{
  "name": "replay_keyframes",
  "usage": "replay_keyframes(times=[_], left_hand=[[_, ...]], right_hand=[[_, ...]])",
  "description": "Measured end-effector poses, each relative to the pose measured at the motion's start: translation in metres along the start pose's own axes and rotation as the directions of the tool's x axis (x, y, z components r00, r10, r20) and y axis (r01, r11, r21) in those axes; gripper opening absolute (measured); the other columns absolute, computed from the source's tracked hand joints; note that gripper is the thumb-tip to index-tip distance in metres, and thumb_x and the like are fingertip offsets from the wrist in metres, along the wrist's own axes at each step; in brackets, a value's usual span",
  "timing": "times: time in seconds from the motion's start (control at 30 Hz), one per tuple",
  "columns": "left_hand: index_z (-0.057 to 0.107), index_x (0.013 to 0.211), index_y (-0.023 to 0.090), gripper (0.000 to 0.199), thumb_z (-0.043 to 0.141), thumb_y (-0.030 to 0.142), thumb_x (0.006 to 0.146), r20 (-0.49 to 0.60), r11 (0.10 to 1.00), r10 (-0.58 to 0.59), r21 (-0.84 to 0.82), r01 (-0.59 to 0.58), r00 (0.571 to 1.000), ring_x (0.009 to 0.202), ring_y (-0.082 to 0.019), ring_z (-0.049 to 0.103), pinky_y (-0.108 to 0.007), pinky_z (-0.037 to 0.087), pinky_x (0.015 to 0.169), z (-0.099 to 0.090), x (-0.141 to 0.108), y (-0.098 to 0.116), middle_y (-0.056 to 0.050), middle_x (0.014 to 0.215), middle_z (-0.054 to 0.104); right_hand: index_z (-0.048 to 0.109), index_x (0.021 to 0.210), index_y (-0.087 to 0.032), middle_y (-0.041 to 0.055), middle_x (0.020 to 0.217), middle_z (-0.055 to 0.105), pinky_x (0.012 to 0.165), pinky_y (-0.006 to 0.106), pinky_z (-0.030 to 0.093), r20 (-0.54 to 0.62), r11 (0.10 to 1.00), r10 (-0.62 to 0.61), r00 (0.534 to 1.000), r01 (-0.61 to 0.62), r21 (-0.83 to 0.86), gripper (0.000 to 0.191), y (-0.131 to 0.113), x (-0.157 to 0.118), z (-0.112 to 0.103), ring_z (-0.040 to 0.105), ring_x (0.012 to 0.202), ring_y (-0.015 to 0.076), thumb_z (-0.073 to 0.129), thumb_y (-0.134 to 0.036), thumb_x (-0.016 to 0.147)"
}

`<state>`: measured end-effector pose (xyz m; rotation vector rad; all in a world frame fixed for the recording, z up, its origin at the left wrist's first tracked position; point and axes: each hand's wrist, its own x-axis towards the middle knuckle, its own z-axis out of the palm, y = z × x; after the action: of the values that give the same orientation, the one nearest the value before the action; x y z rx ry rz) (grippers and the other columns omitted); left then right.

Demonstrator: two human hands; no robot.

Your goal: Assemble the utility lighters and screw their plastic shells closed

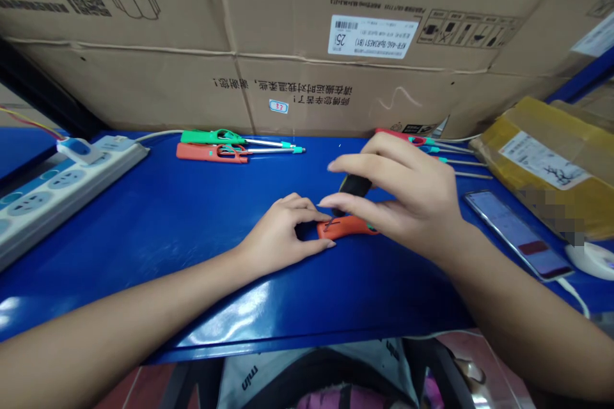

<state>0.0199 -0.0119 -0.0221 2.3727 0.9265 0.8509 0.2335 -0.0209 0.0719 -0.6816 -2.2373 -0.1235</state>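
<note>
Left hand (281, 233) pinches orange lighter (346, 227) flat on the blue tabletop (192, 217); right hand (415, 188) grips black screwdriver (355, 186), tip down at lighter's left end. Tip could slip and jab left hand, being so close; weak pinch might let lighter twist.

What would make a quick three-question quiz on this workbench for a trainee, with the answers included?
1. True or false: the left hand has its fingertips at one end of the orange casing.
2. Which hand holds the black-handled tool? A, left; B, right; C, both.
3. Fill in the colour: the phone lies on the ____ tabletop.

Key: 1, true. 2, B, the right hand. 3, blue.
</note>
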Motion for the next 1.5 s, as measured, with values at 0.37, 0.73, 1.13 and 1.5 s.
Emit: replay_keyframes(times=[0.37,0.73,1.13,1.5], left_hand=[[0.078,0.108,0.020,0.031,0.084,0.035,0.082,0.011,1.000,-0.021,-0.009,0.021,1.000,0.094,-0.025,0.067,-0.043,0.053,0.091,0.000,-0.001,0.001,-0.006,0.102,0.076],[0.078,0.105,0.019,0.028,0.084,0.032,0.082,0.004,1.000,-0.014,-0.007,0.014,1.000,0.093,-0.024,0.068,-0.041,0.053,0.088,-0.001,0.000,0.000,-0.006,0.100,0.076],[0.078,0.106,0.020,0.027,0.082,0.033,0.082,0.013,0.998,-0.037,-0.041,0.037,0.999,0.092,-0.024,0.068,-0.042,0.053,0.089,-0.002,0.001,0.001,-0.006,0.100,0.076],[0.077,0.096,0.020,0.019,0.080,0.031,0.081,0.016,0.997,-0.078,-0.029,0.078,0.997,0.088,-0.023,0.068,-0.040,0.054,0.084,0.000,0.001,0.001,-0.004,0.093,0.076]], right_hand=[[0.070,0.119,-0.024,0.0077,0.101,0.074,0.086,0.039,0.060,-0.087,0.997,0.069,0.994,-0.065,0.045,0.028,0.003,-0.004,0.009,0.070,0.094,0.0234,0.066,-0.039,0.096],[0.069,0.124,-0.022,0.0088,0.105,0.070,0.090,0.039,0.060,-0.101,0.998,-0.010,0.995,0.015,0.054,0.029,-0.002,-0.003,0.007,0.069,0.100,0.0226,0.066,-0.032,0.097],[0.069,0.124,-0.024,0.0090,0.110,0.075,0.095,0.043,0.060,-0.030,0.992,0.028,0.999,-0.024,0.120,0.028,-0.004,-0.004,0.001,0.071,0.108,0.0247,0.055,-0.031,0.101],[0.065,0.130,-0.024,0.0060,0.120,0.073,0.102,0.041,0.058,0.017,0.988,0.040,0.999,-0.042,0.146,0.031,-0.007,-0.003,0.008,0.069,0.113,0.0216,0.058,-0.025,0.100]])
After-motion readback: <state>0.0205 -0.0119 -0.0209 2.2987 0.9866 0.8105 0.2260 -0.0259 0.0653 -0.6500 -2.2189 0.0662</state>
